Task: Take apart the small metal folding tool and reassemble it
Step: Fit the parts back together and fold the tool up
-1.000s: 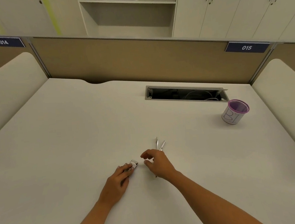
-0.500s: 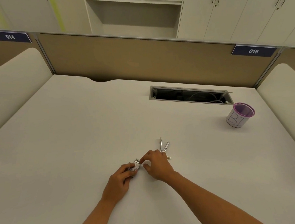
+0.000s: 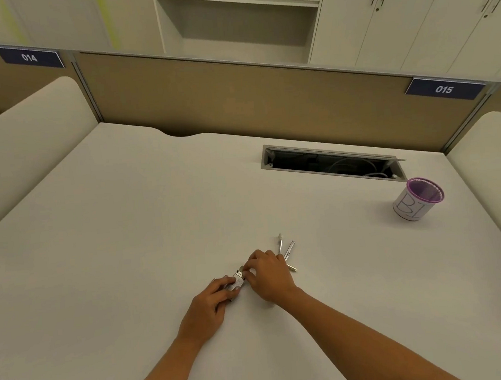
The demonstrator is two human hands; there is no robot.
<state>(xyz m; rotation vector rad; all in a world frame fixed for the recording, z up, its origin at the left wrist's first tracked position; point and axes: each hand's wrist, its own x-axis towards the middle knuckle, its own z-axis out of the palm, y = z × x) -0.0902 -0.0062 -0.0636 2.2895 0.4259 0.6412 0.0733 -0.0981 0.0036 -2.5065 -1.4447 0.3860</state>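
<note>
The small metal folding tool's body [image 3: 238, 281] rests on the white desk, low in the middle of the head view. My left hand [image 3: 212, 299] pins its near end with the fingertips. My right hand [image 3: 269, 274] pinches its far end between thumb and forefinger. Just beyond my right hand lie loose thin metal blades [image 3: 286, 247], fanned out on the desk and partly hidden by my knuckles.
A purple-rimmed mesh cup [image 3: 418, 198] with a white label stands at the right. An open cable slot [image 3: 330, 166] is cut into the desk behind it. Padded dividers flank the desk; a tan partition runs along the back.
My right hand has moved left from the loose blades onto the tool body and closed on its far end. My left hand has stayed on the tool.
</note>
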